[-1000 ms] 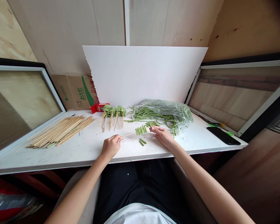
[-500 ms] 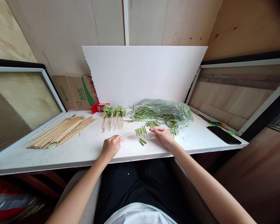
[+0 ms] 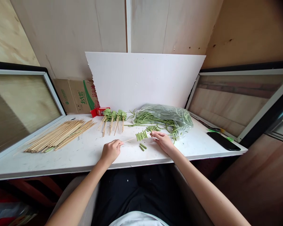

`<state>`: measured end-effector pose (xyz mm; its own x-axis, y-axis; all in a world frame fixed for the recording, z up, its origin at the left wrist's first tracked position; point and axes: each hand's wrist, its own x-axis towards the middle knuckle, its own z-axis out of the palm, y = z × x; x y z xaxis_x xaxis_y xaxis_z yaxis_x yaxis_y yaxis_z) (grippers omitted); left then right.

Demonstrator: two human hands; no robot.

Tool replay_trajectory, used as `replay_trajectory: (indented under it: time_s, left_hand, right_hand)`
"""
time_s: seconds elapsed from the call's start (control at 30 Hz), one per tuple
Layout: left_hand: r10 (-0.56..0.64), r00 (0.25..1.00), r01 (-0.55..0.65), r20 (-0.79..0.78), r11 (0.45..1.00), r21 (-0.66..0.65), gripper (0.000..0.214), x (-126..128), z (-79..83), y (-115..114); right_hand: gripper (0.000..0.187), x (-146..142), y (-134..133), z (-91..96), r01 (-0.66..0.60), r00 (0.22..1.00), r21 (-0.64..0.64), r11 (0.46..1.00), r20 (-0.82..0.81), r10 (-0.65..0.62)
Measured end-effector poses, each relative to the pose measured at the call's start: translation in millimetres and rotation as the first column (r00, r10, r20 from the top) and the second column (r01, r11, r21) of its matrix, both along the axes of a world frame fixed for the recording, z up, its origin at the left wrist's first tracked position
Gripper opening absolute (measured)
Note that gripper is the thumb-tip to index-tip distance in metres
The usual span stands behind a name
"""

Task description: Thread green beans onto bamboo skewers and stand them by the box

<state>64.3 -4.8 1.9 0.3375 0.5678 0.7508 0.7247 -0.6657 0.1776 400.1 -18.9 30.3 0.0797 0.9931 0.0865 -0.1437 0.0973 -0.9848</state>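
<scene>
My left hand (image 3: 112,150) is closed round the blunt end of a bamboo skewer (image 3: 129,140). Several short green bean pieces (image 3: 141,135) are threaded side by side near its far end. At the skewer's tip my right hand (image 3: 162,140) pinches what looks like another bean piece (image 3: 151,133), mostly covered by the fingers. Just below the threaded row, two loose cut pieces (image 3: 142,146) lie on the white table (image 3: 85,157). A small heap of cut pieces (image 3: 153,128) sits behind my right hand.
Bare skewers (image 3: 58,135) lie in a pile at left. Filled bean skewers (image 3: 114,115) are stacked at the back beside a red box (image 3: 101,111). Long beans spill from a clear plastic bag (image 3: 165,113). A black phone (image 3: 223,141) rests at right, near window frames.
The camera view has tilted slightly, shifting the whole scene a little downward. Both hands keep the same hold, and the threaded row looks unchanged.
</scene>
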Motion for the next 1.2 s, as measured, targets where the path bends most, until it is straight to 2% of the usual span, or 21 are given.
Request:
replay_trajectory:
  time_s: [0.33, 0.97, 1.2]
  left_hand:
    - [-0.021, 1.0, 0.021, -0.001, 1.0, -0.007, 0.022, 0.2, 1.2, 0.0]
    - [-0.033, 0.999, 0.033, 0.016, 0.999, -0.015, 0.026, -2.9, -2.7, 3.0]
    - [-0.06, 0.998, 0.061, 0.029, 0.998, -0.023, 0.024, -2.2, -2.4, 2.5]
  right_hand:
    - [0.035, 0.0, 1.6, -2.7, -0.002, 0.998, 0.012, 1.0, 0.061, 0.001]
    - [0.034, -2.0, 8.6, -15.9, 0.025, 0.995, 0.058, 0.998, 0.093, -0.03]
    - [0.03, -12.1, 3.3, -11.1, 0.03, 0.996, 0.043, 0.999, 0.083, -0.034]
